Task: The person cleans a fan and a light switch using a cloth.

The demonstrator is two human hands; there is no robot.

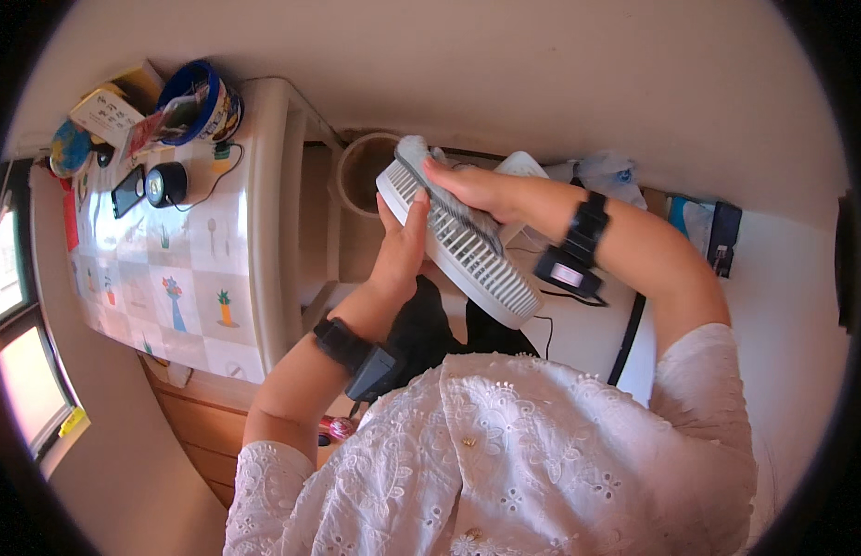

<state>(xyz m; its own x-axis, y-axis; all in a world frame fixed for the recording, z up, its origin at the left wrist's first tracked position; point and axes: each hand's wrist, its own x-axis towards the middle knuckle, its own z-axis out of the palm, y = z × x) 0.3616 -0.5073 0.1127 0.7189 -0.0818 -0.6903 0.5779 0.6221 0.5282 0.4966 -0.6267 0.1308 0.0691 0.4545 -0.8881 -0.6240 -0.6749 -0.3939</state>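
A white electric fan (pixel 472 274) with a round slatted grille is tilted in front of me. My left hand (pixel 403 247) grips its rim at the near left, thumb on the slats. Under my right hand (pixel 476 191) is a grey fluffy cloth (pixel 448 201), pressed against the back of the grille. The cloth lies across the slats, and its upper end sticks out past my fingers. Behind my right hand shows a white part of the fan, likely its base (pixel 521 165). My right fingers are partly hidden by the cloth.
At left, a table with a patterned cover (pixel 194 278) bears a phone (pixel 129 192), a small round black device (pixel 166 184), a blue-rimmed tub (pixel 201 104) and boxes. A round bin (pixel 361 174) stands behind the fan. Thin cables (pixel 550 333) hang at right, near a plastic bag (pixel 608 174).
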